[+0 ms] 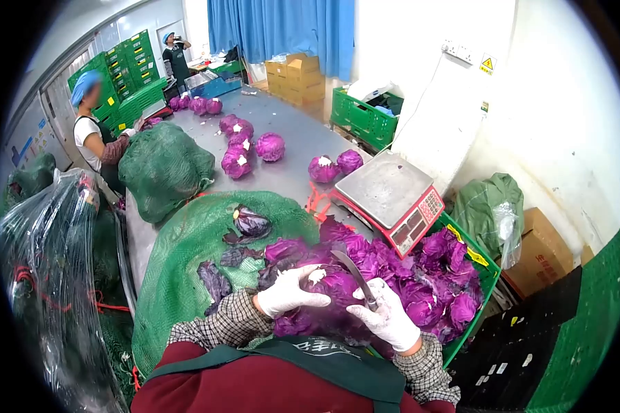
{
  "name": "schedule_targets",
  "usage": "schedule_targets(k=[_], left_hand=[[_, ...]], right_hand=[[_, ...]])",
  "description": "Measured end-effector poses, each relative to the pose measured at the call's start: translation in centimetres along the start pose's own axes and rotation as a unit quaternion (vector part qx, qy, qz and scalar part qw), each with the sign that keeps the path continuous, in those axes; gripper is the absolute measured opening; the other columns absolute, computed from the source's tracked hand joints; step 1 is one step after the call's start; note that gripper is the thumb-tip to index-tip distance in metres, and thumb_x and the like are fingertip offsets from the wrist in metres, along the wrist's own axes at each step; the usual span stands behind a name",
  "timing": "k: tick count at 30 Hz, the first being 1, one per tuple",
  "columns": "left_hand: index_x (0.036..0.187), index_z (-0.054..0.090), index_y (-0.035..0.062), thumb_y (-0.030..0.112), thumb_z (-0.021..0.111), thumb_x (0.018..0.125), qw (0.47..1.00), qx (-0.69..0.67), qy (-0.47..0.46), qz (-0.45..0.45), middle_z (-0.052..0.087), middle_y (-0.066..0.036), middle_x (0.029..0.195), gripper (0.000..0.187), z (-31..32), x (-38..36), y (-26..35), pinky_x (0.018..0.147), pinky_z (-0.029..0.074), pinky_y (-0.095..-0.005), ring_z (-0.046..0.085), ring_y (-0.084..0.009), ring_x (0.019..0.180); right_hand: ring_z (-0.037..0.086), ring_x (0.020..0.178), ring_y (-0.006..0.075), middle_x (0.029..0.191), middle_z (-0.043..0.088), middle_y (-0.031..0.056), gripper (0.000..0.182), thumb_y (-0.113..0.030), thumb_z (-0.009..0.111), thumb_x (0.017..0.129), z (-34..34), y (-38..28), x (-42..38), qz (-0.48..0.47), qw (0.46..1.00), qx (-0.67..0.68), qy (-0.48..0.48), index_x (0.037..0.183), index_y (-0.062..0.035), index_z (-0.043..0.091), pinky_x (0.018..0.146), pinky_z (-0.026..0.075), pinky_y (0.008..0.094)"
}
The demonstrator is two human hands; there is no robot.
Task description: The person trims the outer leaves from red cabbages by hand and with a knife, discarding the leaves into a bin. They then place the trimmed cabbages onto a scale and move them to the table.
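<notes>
Apron bib (pixel 324 351) lowest; left hand (pixel 289 292) cups the purple cabbage (pixel 331 286), right hand (pixel 386 316) fisted on the knife (pixel 355 272): blade near left fingers, slip risks a cut.

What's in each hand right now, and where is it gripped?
The right hand holds a knife by its handle, blade up. The left hand grips a red cabbage over its top, near the cut stem.

A single head-worn fisheye camera looks forward and down, close over the person's hands (pixel 337 303) at the near edge, along the table (pixel 289 138) toward the far curtain (pixel 282 31).
</notes>
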State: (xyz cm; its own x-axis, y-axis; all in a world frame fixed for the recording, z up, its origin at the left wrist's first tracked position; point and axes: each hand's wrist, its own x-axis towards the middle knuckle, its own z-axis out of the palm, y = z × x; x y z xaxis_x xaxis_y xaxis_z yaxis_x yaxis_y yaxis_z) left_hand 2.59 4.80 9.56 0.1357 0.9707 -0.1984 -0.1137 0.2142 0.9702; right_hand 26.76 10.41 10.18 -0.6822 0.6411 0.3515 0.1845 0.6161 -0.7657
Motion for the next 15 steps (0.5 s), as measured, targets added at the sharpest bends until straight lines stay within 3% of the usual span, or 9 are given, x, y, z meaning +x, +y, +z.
schedule_targets(k=[1,3,5,6,8,10,13,14,15], left_hand=[[0.141,0.042,-0.0026,0.002,0.077,0.077,0.999,0.04,0.029,0.02,0.056,-0.002,0.124,0.073,-0.1,0.5,-0.8,0.098,0.043,-0.0287,0.055,-0.0103,0.105],[0.139,0.043,-0.0019,0.006,0.073,0.082,0.999,-0.045,-0.024,-0.007,0.057,-0.004,0.126,0.065,-0.9,2.2,-1.9,0.1,0.044,-0.0303,0.056,-0.0118,0.108],[0.136,0.048,0.0012,0.01,0.063,0.091,0.979,-0.198,-0.051,-0.004,0.06,-0.006,0.125,0.048,0.1,2.8,-1.3,0.099,0.047,-0.0324,0.059,-0.015,0.11],[0.136,0.047,0.0026,0.016,0.062,0.092,0.958,-0.279,-0.05,-0.04,0.059,-0.01,0.13,0.049,-0.7,3.6,-2.9,0.103,0.045,-0.0384,0.058,-0.0216,0.116],[0.139,0.044,0.0035,0.028,0.065,0.089,0.9,-0.428,-0.075,-0.044,0.056,-0.012,0.134,0.059,-0.6,4.6,-3.6,0.107,0.042,-0.0433,0.056,-0.0261,0.121],[0.141,0.042,0.0059,0.036,0.067,0.08,0.859,-0.504,-0.076,-0.055,0.047,-0.014,0.143,0.073,-0.4,4.3,-2.5,0.113,0.033,-0.0473,0.046,-0.0289,0.131],[0.143,0.04,0.0066,0.032,0.068,0.078,0.836,-0.535,-0.117,-0.036,0.046,-0.014,0.144,0.076,-1.1,4.8,-2.1,0.115,0.031,-0.0471,0.044,-0.0295,0.133],[0.143,0.039,0.006,0.032,0.068,0.078,0.842,-0.527,-0.112,-0.028,0.046,-0.015,0.144,0.076,-1.3,5.1,-2.4,0.115,0.031,-0.0469,0.045,-0.0297,0.132],[0.144,0.038,0.0054,0.031,0.068,0.077,0.849,-0.516,-0.109,-0.02,0.046,-0.015,0.144,0.077,-1.5,5.6,-2.4,0.115,0.03,-0.0466,0.045,-0.0298,0.132]], right_hand=[[0.058,0.077,0.0151,0.09,0.057,0.0051,0.029,-0.007,0.075,0.081,0.0,1.3,0.2,-0.102,0.994,-0.024,0.038,0.105,-0.0015,0.06,0.068,0.049,0.0274],[0.056,0.074,0.012,0.086,0.057,0.0019,0.024,-0.004,0.073,0.081,-0.2,1.0,-0.2,0.038,0.984,0.156,0.075,0.102,-0.0024,0.061,0.067,0.047,0.0257],[0.053,0.072,0.0079,0.081,0.055,-0.0031,0.019,0.001,0.071,0.08,-0.6,1.8,-1.1,0.174,0.928,0.313,0.106,0.095,-0.0043,0.061,0.064,0.044,0.0226],[0.05,0.05,0.0077,0.065,0.052,-0.0009,0.025,0.004,0.073,0.077,-1.1,2.2,-1.4,0.151,0.939,0.27,0.149,0.085,-0.0071,0.052,0.047,0.042,0.023],[0.047,0.045,0.008,0.058,0.047,-0.0011,0.027,0.003,0.072,0.078,-3.3,2.0,-2.2,0.216,0.879,0.39,0.169,0.08,-0.0087,0.047,0.043,0.04,0.0242],[0.051,0.049,0.0091,0.061,0.053,-0.0005,0.02,0.001,0.071,0.08,-5.2,3.9,-4.2,0.252,0.824,0.449,0.235,0.087,-0.0069,0.055,0.049,0.042,0.0236],[0.056,0.066,0.0087,0.077,0.056,0.0015,0.021,-0.001,0.072,0.081,-6.7,13.5,-8.4,0.288,0.899,0.231,0.235,0.094,-0.0064,0.056,0.057,0.045,0.0222],[0.056,0.075,0.0085,0.089,0.056,0.0014,0.028,-0.001,0.073,0.081,-6.7,13.5,-8.2,0.224,0.931,-0.232,0.171,0.105,-0.0049,0.059,0.065,0.048,0.0214],[0.056,0.077,0.0091,0.092,0.056,0.0015,0.036,-0.002,0.075,0.08,-6.3,12.5,-6.9,0.24,0.947,-0.037,0.21,0.111,-0.0039,0.059,0.067,0.05,0.0224]])
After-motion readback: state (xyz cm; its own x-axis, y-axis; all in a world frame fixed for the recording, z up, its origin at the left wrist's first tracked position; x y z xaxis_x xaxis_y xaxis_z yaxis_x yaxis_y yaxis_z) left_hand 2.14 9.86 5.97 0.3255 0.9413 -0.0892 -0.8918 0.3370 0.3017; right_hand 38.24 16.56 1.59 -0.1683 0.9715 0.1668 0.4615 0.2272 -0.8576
